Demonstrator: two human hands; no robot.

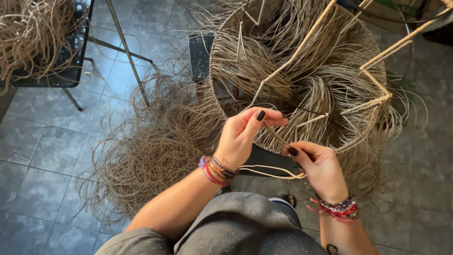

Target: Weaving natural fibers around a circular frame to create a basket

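Observation:
A round wire frame wrapped in tan straw-like fibre stands tilted in front of me, with loose fibre strands bunched inside it. My left hand pinches a thin bundle of fibre near the frame's lower rim, thumb on top. My right hand grips the same bundle just below and to the right, and pale strands trail leftward from its palm. Both wrists wear several beaded bracelets.
A big heap of loose fibre lies on the grey tiled floor to the left. A dark table at top left carries more fibre. Thin metal legs cross the floor behind the heap.

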